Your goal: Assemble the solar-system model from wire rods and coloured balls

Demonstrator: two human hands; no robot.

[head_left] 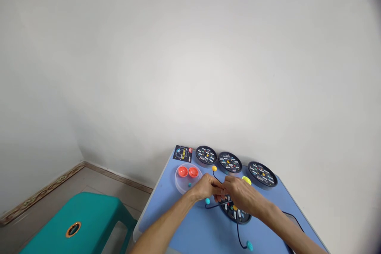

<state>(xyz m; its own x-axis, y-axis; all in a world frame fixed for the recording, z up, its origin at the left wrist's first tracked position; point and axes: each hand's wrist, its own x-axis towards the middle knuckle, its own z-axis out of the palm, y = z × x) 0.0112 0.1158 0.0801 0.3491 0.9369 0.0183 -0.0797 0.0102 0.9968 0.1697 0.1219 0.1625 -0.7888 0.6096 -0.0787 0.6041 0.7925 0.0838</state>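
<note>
Head view: left hand (205,188), right hand (239,194) over black disc (235,213), table edge (156,202) apart.

A teal plastic stool (80,222) — brass-ringed hole in its seat — stands beside the blue table (157,214).

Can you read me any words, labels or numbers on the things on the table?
Card: printed text, too small to read.
Upper discs: labels too small to read.
Lower disc: labels too small and blurred to read.
Nothing can be quoted.
</note>
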